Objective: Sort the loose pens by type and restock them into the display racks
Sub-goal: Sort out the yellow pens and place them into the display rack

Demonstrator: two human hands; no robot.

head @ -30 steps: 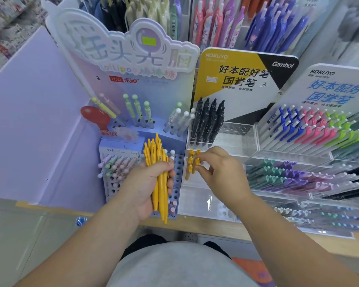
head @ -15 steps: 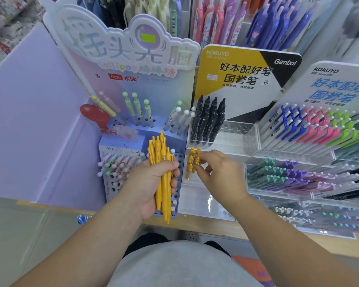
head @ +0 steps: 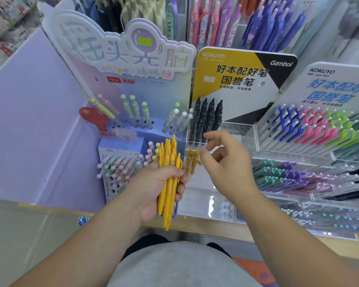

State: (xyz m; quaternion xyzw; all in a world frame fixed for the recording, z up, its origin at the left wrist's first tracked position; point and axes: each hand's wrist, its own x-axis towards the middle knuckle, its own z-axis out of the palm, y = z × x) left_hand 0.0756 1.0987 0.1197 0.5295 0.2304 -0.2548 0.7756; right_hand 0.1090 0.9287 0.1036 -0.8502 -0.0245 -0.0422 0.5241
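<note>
At centre, left hand (head: 151, 191): yellow pen bundle (head: 168, 179) gripped by curled fingers (head: 182, 188).
Right hand (head: 228, 170): fingers loosely open, just beside racked yellow pens (head: 192, 162).
Unclear: right fingertips blurred.

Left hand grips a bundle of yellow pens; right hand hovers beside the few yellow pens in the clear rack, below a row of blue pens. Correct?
Not quite: the head view shows that row is black pens, not blue. The left hand does grip the yellow bundle, and the right hand hovers beside the racked yellow pens.
</note>
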